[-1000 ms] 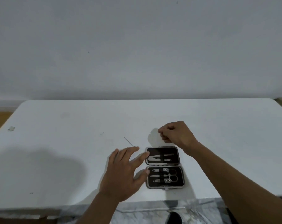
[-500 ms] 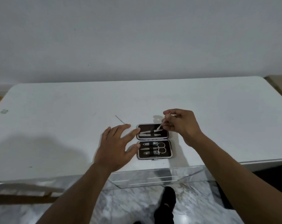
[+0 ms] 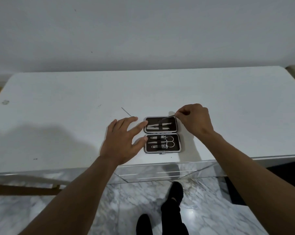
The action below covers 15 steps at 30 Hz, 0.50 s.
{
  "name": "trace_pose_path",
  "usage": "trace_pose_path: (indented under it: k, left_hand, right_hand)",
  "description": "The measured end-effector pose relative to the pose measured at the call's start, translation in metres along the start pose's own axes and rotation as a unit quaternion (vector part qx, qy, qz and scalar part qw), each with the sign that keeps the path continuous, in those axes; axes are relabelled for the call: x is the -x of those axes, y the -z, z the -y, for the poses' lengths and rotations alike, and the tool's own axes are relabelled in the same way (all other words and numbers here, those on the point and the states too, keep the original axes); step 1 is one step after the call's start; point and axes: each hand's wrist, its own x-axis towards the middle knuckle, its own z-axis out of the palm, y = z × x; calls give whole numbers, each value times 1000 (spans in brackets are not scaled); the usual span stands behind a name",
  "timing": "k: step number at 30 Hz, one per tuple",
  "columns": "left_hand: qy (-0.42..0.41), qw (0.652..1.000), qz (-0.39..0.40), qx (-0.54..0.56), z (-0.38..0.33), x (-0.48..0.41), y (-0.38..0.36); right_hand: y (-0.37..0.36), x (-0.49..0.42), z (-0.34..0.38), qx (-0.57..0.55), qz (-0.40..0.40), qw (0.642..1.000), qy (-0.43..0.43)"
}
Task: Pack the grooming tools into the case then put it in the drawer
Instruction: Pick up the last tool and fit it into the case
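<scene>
- The case [image 3: 176, 147] lay open and flat at the centre of the frame, near the front edge of the white table [image 3: 58, 116], one half above the other in the picture.
- Its upper half held pale, pointed tools under a dark strap; which tools they were could not be told.
- Its lower half held the scissors [image 3: 169, 141], with their loops to the right, and a nail clipper [image 3: 163, 146] just below them, along with other small pointed pieces under a strap.
- The left hand [image 3: 121, 141] lay just left of the case with its fingers straight and spread wide. One fingertip touched the left edge of the upper half and the thumb tip touched the left edge of the lower half.
- The right hand [image 3: 194, 119] sat at the upper right corner of the case, fingers curled, pinching a thin metal tool [image 3: 168, 117] between thumb and forefinger.
- That tool slanted down and left, with its far end over the top of the upper half.
- A thin dark sliver [image 3: 126, 111] lay on the table up and to the left of the case, apart from it.
- Below the table's front edge, in the lower centre, a clear drawer [image 3: 160, 173] stood out over the marble floor [image 3: 58, 214].
- A dark shoe [image 3: 176, 189] showed on the floor beneath it.
</scene>
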Motion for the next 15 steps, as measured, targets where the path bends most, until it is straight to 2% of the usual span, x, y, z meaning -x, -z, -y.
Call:
trace_pose_path:
  k: [6,11,15]
  left_hand:
    - [-1,1000,-3,-1,0,1,0]
    - [-1,1000,-3,-5,0,0,0]
    - [-1,1000,-1,-6,1,0,-1]
  right_hand:
    - [6,-6,-5,196,95,967,129]
    - [12,-4,1,244,110,944,190]
    - [8,-1,6,261,105,941,190]
